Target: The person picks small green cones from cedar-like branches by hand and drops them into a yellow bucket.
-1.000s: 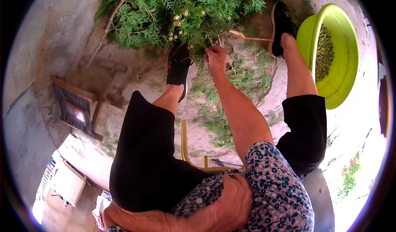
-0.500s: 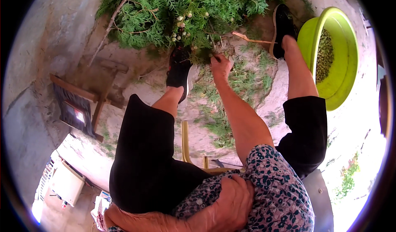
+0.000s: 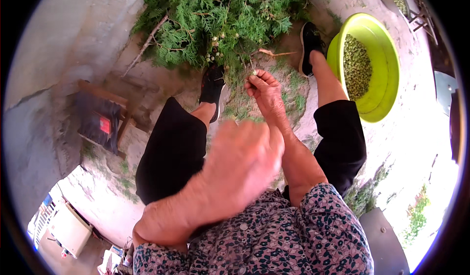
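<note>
Right hand (image 3: 267, 92) — tight on green bit (image 3: 254, 73)

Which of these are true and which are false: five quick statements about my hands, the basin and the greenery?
1. The lime-green basin is right of the right shoe. True.
2. The basin is empty. False: small green pieces lie in it.
3. A pale-green bit shows at the fingertips of the right hand. True.
4. Both hands rest in the lap. False: the left hand is blurred, overlapping the right forearm in view.
5. Leafy branches lie beyond the left shoe. True.
</note>
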Tool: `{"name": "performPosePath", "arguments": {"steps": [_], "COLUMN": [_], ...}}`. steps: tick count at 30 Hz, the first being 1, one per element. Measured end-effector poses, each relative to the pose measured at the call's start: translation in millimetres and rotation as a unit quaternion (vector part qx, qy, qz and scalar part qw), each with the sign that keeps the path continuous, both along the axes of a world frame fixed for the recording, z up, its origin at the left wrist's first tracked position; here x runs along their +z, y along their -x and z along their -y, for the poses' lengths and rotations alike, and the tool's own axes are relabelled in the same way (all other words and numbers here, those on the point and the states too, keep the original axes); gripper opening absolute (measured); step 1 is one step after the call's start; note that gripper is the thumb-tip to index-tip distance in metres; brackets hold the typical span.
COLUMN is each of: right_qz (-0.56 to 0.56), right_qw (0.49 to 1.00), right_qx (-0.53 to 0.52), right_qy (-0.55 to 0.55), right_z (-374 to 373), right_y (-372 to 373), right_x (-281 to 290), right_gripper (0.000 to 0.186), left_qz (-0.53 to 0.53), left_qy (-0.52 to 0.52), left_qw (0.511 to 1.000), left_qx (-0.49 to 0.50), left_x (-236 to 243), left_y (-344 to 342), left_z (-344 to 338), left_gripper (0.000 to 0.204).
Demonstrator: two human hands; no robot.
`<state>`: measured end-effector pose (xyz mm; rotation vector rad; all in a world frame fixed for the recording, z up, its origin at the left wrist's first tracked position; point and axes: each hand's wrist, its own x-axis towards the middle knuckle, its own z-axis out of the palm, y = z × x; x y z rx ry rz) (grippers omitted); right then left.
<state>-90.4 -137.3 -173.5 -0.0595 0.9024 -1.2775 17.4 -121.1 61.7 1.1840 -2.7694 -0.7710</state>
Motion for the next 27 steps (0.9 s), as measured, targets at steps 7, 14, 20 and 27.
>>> {"name": "performPosePath", "arguments": {"steps": [7, 14, 20, 27], "right_qz": [-0.247, -0.591, -0.583, -0.328], "right_qw": [0.963, 0.761, 0.749, 0.91], "right_qx": [0.045, 0.058, 0.069, 0.157], "right_qy": [0.101, 0.262, 0.307, 0.199], "right_z": [-15, -72, -121, -159], "right_y": [6, 12, 13, 22], "right_x": [126, 194, 204, 214], "right_gripper": [0.015, 0.018, 0.02, 0.015], "left_qz": [-0.161, -0.427, -0.549, -0.547], "left_qy": [0.041, -0.224, -0.346, -0.403], "left_qw": [0.96, 0.814, 0.674, 0.655], "left_qx": [0.227, 0.326, 0.352, 0.33], "left_x": [-20, -20, -10, -7], "left_y": [-11, -9, -12, -24], "left_z": [11, -33, -88, -122], "left_gripper": [0.021, 0.021, 0.015, 0.016]}}
